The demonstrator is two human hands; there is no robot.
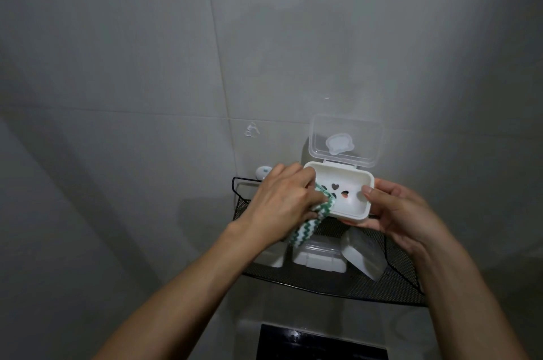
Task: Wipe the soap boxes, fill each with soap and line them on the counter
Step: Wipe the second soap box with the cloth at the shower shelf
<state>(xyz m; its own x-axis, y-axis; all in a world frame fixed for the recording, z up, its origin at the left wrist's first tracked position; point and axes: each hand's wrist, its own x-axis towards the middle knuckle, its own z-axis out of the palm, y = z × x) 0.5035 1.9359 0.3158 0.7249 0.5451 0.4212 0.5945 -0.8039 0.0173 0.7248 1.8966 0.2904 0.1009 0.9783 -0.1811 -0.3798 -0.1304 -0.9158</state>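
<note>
A white soap box (pixel 351 203) with heart-shaped drain holes is held above a black mesh shelf. Its clear lid (pixel 345 141) stands flipped up against the wall. My right hand (pixel 402 214) grips the box from its right end, thumb on the rim and fingers underneath. My left hand (pixel 282 201) holds a green-and-white zigzag cloth (pixel 102 227) and presses it into the left part of the box's tray. Below, two more soap boxes sit in the shelf: one shut (pixel 318 257) and one tilted on its side (pixel 364 254). No soap is visible.
The black mesh shelf (pixel 390 280) is fixed to a grey tiled wall. A small white hook (pixel 57 173) sticks to the wall at the shelf's left corner. A glue mark (pixel 252 130) is higher up. A dark glossy panel (pixel 320 343) lies below the shelf.
</note>
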